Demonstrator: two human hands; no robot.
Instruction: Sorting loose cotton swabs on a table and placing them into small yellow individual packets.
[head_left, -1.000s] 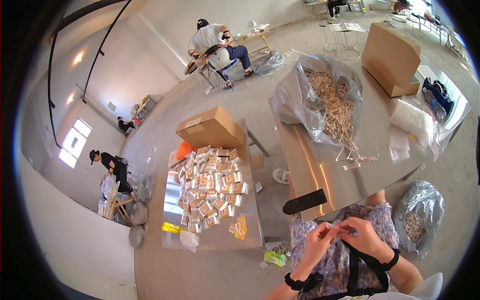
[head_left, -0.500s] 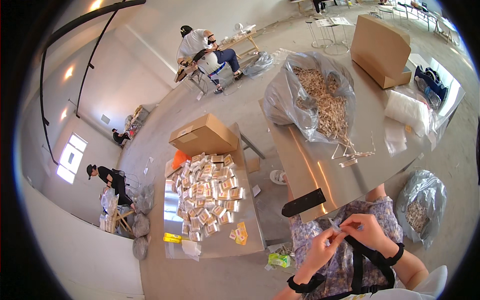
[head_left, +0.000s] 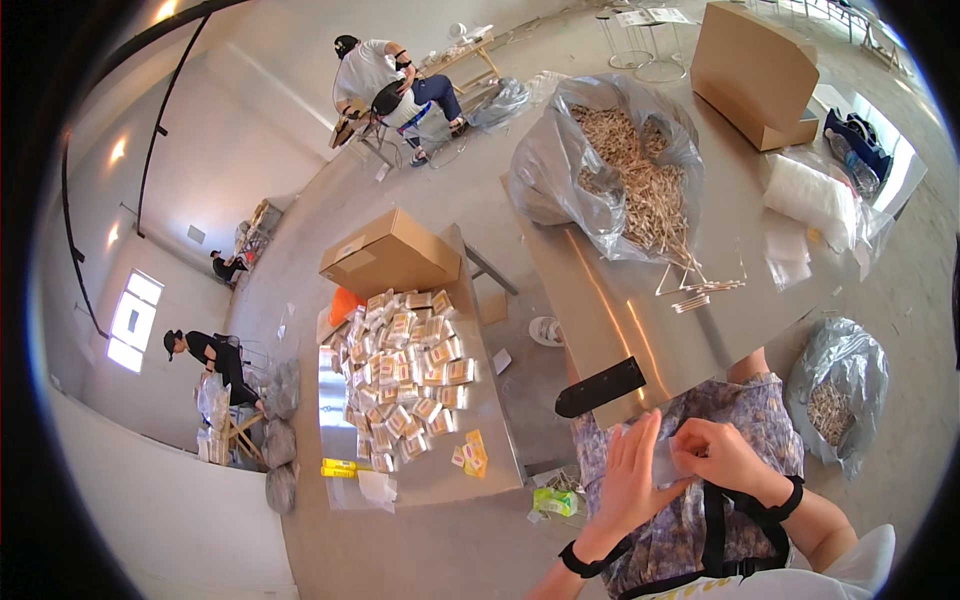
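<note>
My left hand (head_left: 632, 478) and my right hand (head_left: 722, 455) meet over my lap, just below the near edge of a steel table (head_left: 640, 330). Together they hold a small clear plastic pouch (head_left: 668, 458); what is inside it I cannot make out. My left fingers lie flat along the pouch, my right fingers pinch its right end. A few loose wooden sticks (head_left: 700, 290) lie on the table ahead of me, spilled from a big clear bag of sticks (head_left: 625, 170).
A black flat tool (head_left: 600, 387) rests at the table's near corner. Empty clear pouches (head_left: 805, 200) and a cardboard box (head_left: 755, 65) sit at the right. A second table (head_left: 440, 470) on my left carries several filled packets (head_left: 405, 375) and a box (head_left: 390, 255). Other people work farther off.
My hands have shifted slightly lower and to the right over my lap, still working the small pouch. The view has tilted a little; nothing on the tables has moved.
</note>
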